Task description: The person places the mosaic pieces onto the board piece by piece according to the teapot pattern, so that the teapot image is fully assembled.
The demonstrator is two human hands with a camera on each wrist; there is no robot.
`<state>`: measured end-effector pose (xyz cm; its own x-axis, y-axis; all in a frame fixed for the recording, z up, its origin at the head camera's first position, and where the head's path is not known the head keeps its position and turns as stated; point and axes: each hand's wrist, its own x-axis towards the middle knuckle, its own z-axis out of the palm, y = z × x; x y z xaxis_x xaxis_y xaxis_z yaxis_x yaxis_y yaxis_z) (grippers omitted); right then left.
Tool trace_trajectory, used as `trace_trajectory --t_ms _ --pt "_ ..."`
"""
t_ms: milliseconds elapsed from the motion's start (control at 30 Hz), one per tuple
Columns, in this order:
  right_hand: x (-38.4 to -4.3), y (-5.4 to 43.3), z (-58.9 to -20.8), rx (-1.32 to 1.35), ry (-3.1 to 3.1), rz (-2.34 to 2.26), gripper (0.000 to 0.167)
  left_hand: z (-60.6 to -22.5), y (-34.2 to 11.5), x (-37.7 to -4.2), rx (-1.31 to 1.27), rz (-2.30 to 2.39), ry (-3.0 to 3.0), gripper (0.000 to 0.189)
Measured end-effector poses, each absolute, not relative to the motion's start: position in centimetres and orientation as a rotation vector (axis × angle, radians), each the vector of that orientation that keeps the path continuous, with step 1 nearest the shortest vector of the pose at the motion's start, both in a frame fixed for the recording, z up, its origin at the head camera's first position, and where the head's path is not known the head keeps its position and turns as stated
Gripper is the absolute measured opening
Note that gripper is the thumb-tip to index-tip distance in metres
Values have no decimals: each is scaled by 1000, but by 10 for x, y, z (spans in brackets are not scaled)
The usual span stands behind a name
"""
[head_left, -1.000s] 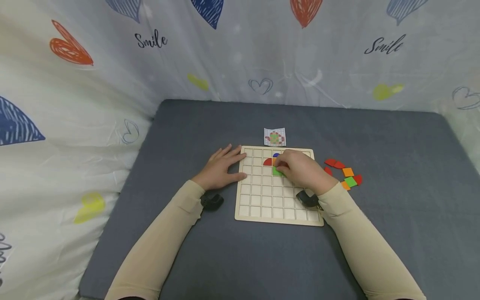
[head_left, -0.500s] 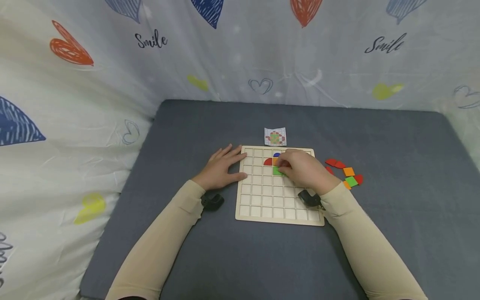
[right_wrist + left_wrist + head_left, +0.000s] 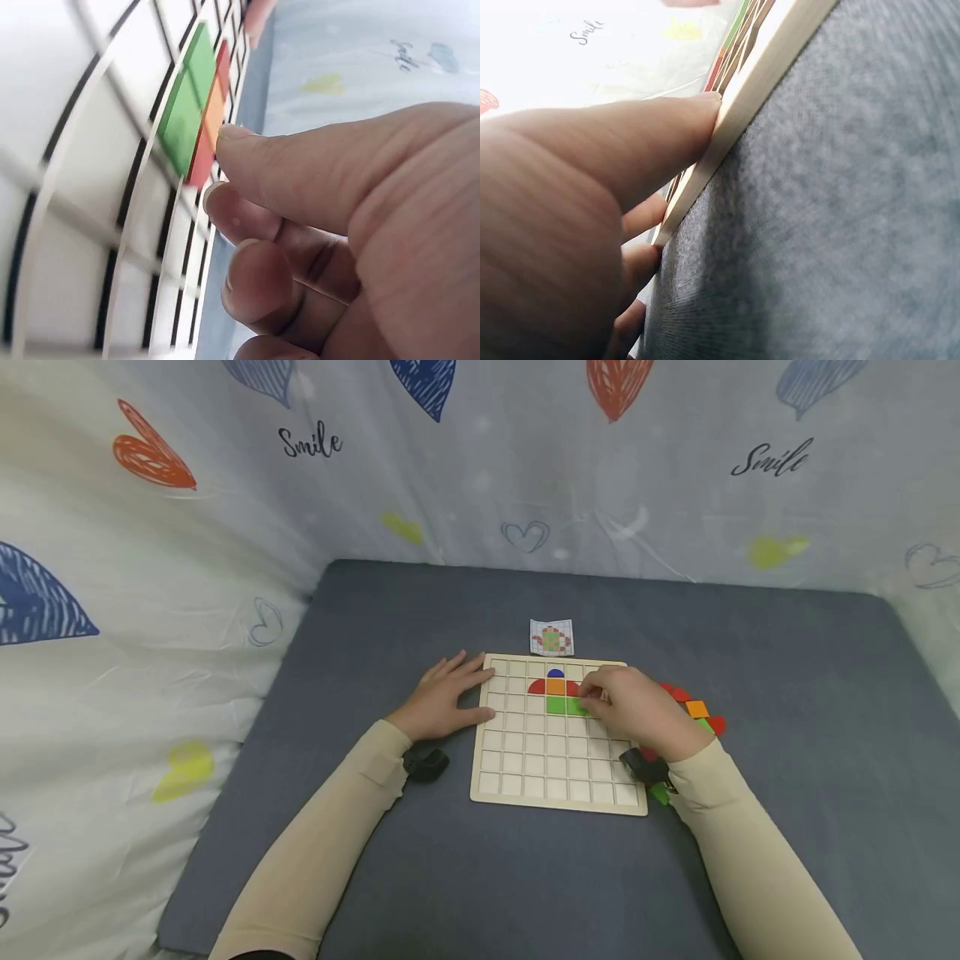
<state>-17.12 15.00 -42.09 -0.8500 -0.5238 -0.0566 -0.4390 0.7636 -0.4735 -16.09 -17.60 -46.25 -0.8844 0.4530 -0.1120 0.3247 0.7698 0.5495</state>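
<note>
A pale wooden grid board (image 3: 522,763) lies on the dark grey table. Set into its upper cells are a blue half-round piece (image 3: 555,673), an orange square (image 3: 555,687), red quarter-round pieces (image 3: 537,687) either side of it, and green squares (image 3: 556,705) below. My left hand (image 3: 444,697) rests at the board's left edge, fingers spread and thumb (image 3: 682,124) against the rim. My right hand (image 3: 637,706) is over the right part of the board. In the right wrist view its thumb and index finger are apart beside the right red piece (image 3: 201,163), nothing visible between them.
A small printed pattern card (image 3: 551,637) lies just beyond the board's far edge. Loose red, orange (image 3: 697,709) and green pieces lie right of the board, partly hidden by the right hand and wrist. A patterned curtain (image 3: 465,485) hangs behind the table.
My right hand has moved to the right, uncovering the right red piece and more of the green squares. It now covers some loose pieces. My left hand stays at the board's edge.
</note>
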Motion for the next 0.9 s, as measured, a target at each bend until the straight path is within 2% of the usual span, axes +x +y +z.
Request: trace_trajectory --t_ms 200,533,900 --pt "-166 174 -419 -672 2776 -653 11 -462 -176 -162 613 770 2726 76" --pt "-153 207 -423 -684 2783 -591 10 -461 -176 -161 609 773 2723 77" --pt "-141 219 -418 -602 2684 -596 15 -464 -177 -162 607 767 2734 77"
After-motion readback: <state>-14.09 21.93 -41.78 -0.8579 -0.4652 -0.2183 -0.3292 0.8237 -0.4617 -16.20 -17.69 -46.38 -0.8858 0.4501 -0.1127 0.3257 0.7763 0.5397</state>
